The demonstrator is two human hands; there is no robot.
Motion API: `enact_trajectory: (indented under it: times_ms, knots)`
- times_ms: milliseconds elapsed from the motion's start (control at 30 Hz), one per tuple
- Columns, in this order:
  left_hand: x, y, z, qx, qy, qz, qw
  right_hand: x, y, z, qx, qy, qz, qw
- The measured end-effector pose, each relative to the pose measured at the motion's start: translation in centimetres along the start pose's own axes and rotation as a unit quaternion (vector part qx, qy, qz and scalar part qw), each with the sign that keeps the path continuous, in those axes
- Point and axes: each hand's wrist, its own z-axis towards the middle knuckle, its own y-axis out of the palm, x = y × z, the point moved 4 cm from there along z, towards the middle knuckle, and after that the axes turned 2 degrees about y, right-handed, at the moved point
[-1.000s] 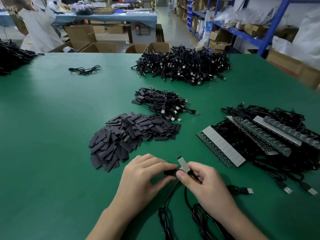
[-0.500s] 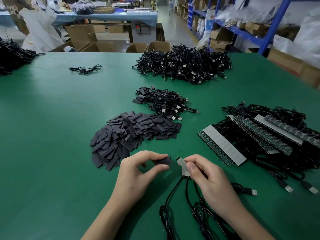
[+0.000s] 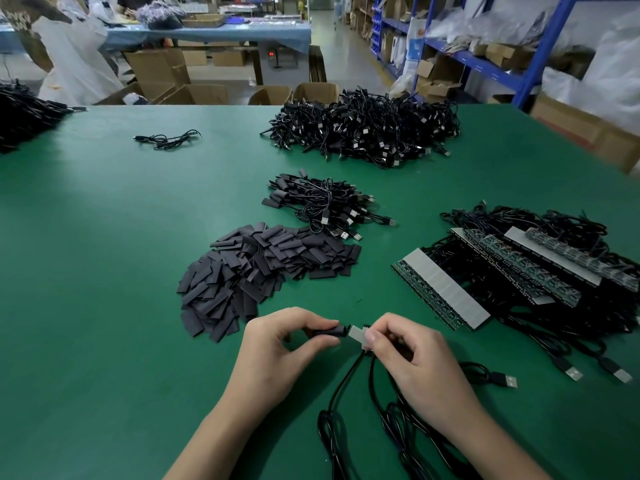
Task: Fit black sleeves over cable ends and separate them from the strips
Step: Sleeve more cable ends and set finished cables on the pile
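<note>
Left hand (image 3: 277,344): grip pinches a black sleeve (image 3: 330,331) between thumb and forefinger, mouth facing right. Right hand (image 3: 415,362): grip pinches a grey cable end (image 3: 356,333), its tip at the sleeve mouth; cannot tell whether it is touching or just short. Both are held low over the green surface (image 3: 104,271). Loose sleeve pile (image 3: 263,271) lies beyond the left hand. Strips (image 3: 440,292) with attached cables lie to the right. Print on the strips is too small to read.
</note>
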Motion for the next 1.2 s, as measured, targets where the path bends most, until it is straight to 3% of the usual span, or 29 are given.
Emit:
enact_trajectory:
  times_ms: [433,700,1200]
  knots:
    - [-0.41,0.12,-0.40,-0.023,0.016,0.104,0.994,0.38,0.09,0.02,-0.018,0.023,-0.079,0.996]
    - [-0.26,0.35,-0.19,-0.091,0.073,0.153,0.981,0.73,-0.10,0.09,-0.022,0.045,-0.092,0.995]
    - [-0.56,0.66,-0.21,-0.142,0.010,0.079,0.987,0.97,-0.10,0.20,-0.030,0.056,-0.109,0.992]
